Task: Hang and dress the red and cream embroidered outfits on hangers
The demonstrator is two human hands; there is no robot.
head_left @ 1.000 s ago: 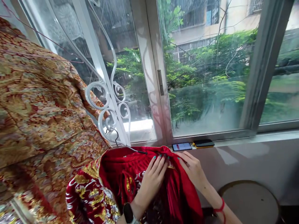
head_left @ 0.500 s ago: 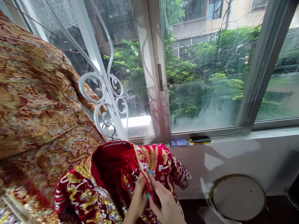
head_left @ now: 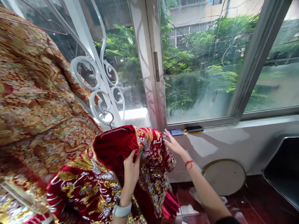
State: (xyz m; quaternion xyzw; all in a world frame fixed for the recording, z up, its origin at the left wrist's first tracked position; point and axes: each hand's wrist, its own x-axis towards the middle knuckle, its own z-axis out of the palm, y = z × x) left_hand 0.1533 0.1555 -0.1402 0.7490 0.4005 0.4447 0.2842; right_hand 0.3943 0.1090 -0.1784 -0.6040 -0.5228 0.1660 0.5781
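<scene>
A red garment [head_left: 98, 186] with gold and silver embroidery hangs on a wire hanger [head_left: 109, 123] hooked to the white scrolled window grille [head_left: 98, 81]. My left hand [head_left: 131, 169] pinches the garment's front edge near the collar, where the plain red lining shows. My right hand [head_left: 171, 142] is stretched out with fingers apart and rests against the garment's embroidered right shoulder, just below the windowsill. A red cord circles that wrist, and a watch sits on the left wrist.
A large gold brocade garment [head_left: 35, 102] hangs at the left. Two phones [head_left: 187, 130] lie on the windowsill. A round stool [head_left: 224, 175] stands below by the white wall, and a dark object [head_left: 282, 168] sits at the right. The floor is dark red.
My right hand has let go of the front edge and moved up and right to the garment's shoulder. My left hand now holds the edge alone. The view has tilted downward.
</scene>
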